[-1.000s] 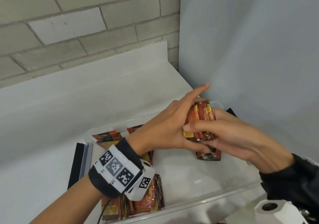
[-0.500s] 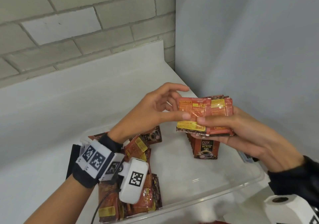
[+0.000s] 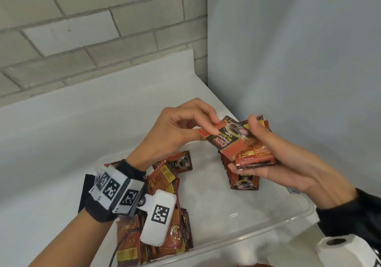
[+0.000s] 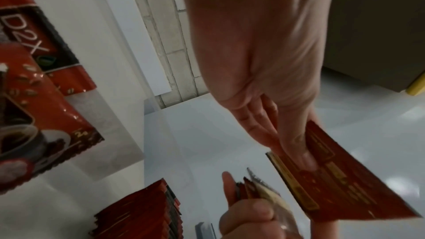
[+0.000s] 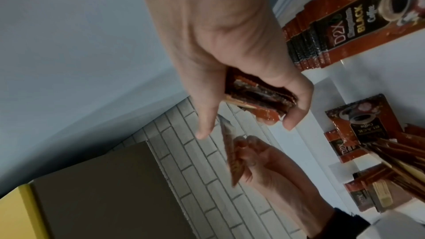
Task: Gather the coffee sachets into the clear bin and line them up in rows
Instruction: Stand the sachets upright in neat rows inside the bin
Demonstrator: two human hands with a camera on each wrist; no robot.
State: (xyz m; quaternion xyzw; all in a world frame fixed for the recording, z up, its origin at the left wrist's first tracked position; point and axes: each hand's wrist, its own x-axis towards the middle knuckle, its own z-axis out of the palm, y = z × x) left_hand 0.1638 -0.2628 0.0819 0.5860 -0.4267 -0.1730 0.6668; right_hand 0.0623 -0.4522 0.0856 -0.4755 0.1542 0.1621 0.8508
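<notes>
One sachet (image 3: 223,138) pinched by the left hand (image 3: 175,130) is being squared against the stack (image 3: 254,155) gripped in the right hand (image 3: 288,163), likely next set into the bin (image 3: 268,231) row (image 3: 243,176).

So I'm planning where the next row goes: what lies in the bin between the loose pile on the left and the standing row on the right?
The head view shows only bare bin floor between the loose pile and the standing row.

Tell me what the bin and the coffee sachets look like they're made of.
The clear bin looks like smooth, glossy transparent plastic: the white surface shows through its wall and its rim catches highlights. The coffee sachets look like thin printed foil or plastic film, probably laminated: they bend in the right hand, shine, and have crimped, serrated edges.
</notes>
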